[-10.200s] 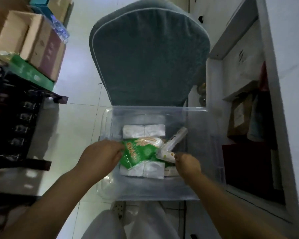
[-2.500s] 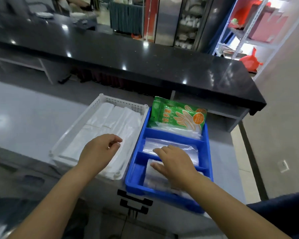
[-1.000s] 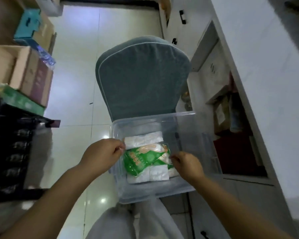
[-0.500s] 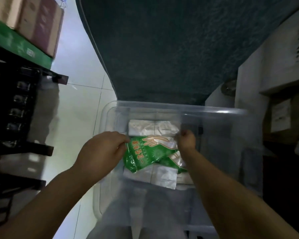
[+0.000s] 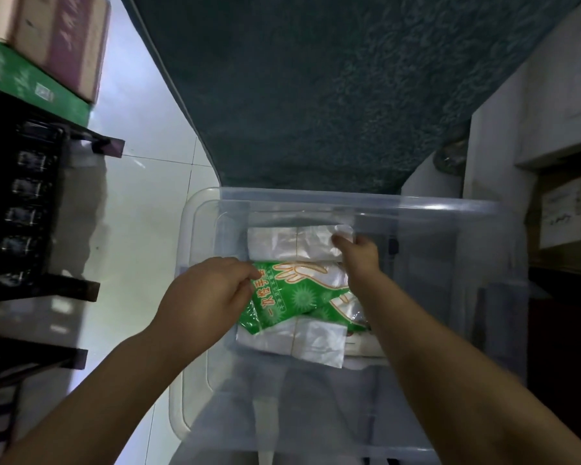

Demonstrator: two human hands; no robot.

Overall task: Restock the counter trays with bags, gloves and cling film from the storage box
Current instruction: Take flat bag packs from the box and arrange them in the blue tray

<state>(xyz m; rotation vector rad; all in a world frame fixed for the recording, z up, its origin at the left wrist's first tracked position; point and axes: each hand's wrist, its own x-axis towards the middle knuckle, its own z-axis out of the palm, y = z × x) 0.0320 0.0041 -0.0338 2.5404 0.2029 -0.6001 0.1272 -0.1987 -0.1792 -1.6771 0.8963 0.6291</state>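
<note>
Picking stock out of the box looked to be the step in hand. The fingers (image 5: 244,275) of the left hand (image 5: 208,297) were curled narrow, pinching the left edge of the green glove pack (image 5: 292,297). The fingertips (image 5: 341,241) of the right hand (image 5: 358,255) were closed on the right corner of the far bag bundle (image 5: 282,243), a folded white stack. The glove pack lay across the middle of the clear storage box (image 5: 450,209), with the far bundle just beyond it. It partly covered the near bag bundle (image 5: 302,337). The next move probably called for lifting both items clear of the walls without snagging the bundle beneath, then carrying them to the counter trays, which were out of view. Behind the box stood a teal chair back (image 5: 316,95).
</note>
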